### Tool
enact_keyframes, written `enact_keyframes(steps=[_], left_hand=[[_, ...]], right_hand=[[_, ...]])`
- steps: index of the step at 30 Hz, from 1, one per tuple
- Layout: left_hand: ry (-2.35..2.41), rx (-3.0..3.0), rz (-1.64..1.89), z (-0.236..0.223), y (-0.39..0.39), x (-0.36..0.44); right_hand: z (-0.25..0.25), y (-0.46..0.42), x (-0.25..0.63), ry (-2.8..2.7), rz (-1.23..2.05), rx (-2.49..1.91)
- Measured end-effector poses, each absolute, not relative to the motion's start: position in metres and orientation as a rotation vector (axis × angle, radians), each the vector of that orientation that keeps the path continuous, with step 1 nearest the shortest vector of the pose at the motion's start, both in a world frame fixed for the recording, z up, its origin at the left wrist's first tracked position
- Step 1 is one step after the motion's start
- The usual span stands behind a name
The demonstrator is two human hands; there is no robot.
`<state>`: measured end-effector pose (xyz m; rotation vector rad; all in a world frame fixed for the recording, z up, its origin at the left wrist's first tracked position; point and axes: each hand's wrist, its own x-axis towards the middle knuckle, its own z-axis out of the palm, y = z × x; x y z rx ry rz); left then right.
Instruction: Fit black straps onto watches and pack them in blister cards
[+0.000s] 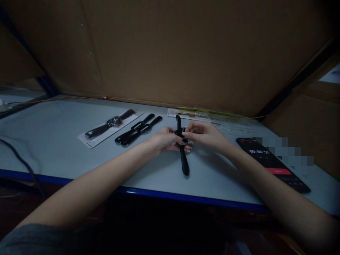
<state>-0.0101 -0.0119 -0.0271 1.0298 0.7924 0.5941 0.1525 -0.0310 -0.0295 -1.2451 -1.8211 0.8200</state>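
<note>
Backdrop: brown cardboard wall (170, 53) behind a pale worktop (53, 120), and here we are at centre stage.
Left hand (166, 140): fingers curled, pinching the black smartwatch (181, 136) at its case.
Right hand (204, 134): fingertips pressed together on the case's far side.
Smartwatch: mid-worktop, one strap pointing up, the other hanging down toward the surface.
Alongside: two black watch straps (138, 129), a carded watch (108, 124), a phone (273, 166) showing a timer.
Risk: a slipping pinch could drop the smartwatch, and a swinging strap could snag the nearby straps.
</note>
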Motion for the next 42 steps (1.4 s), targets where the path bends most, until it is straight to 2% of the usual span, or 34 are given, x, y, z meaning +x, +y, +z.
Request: enact_keyframes(steps=[13,19,25,28,34,42], left_hand=[[0.798,1.033,0.606,-0.032,-0.012,-0.011],[0.714,0.975,0.605,-0.03,-0.009,-0.012],[0.785,1.013,0.665,-0.027,-0.01,-0.011],[0.81,1.054,0.667,-0.026,-0.013,-0.01],[0.824,1.042,0.653,-0.026,-0.014,-0.01],[0.786,1.009,0.66,-0.025,-0.009,-0.013]], right_hand=[[-0.036,-0.031,0.148,-1.937,0.672,-1.258],[-0.027,-0.037,0.15,-2.084,0.279,-1.185],[-0.023,-0.038,0.152,-2.111,0.132,-1.188],[-0.028,-0.037,0.147,-2.049,0.206,-1.239],[-0.033,-0.036,0.143,-1.898,0.616,-1.261],[-0.023,-0.04,0.15,-2.019,0.463,-1.244]])
